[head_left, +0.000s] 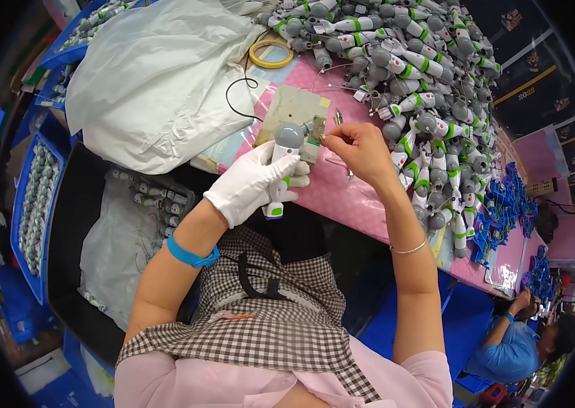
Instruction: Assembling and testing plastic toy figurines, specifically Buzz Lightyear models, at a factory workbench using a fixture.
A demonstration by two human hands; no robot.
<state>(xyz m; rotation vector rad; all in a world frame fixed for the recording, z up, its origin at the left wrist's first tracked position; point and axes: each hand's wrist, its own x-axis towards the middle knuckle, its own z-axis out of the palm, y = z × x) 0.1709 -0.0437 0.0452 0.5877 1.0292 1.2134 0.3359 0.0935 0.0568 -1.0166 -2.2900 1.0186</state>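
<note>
I am looking down through the head camera and seeing the left hand [255, 182], in a white glove, closing around a white, grey and green toy limb [286, 151] above the near edge of the pink-covered desk [359, 212]. The limb's long axis is running from its round grey end, pointing away from the body, to its purple tip, pointing back toward the lap and a little left. The bare right hand [362, 151] is reaching in from the right, so the limb is lying to its left, with a small circuit board [316, 129] sitting between the grey end and those fingertips. The right thumb and forefinger are coming nearly together at the board's right edge, but I am not managing to tell whether they are gripping anything. Behind the limb, a flat metal plate [292, 102] is lying on the desk, and a slim tool [339, 116] is resting just beyond the right hand. A heap of similar toy limbs [415, 64] is crowding the right side, a white plastic bag [148, 85] is filling the left, and a yellow tape roll [272, 66] is lying farther back
</note>
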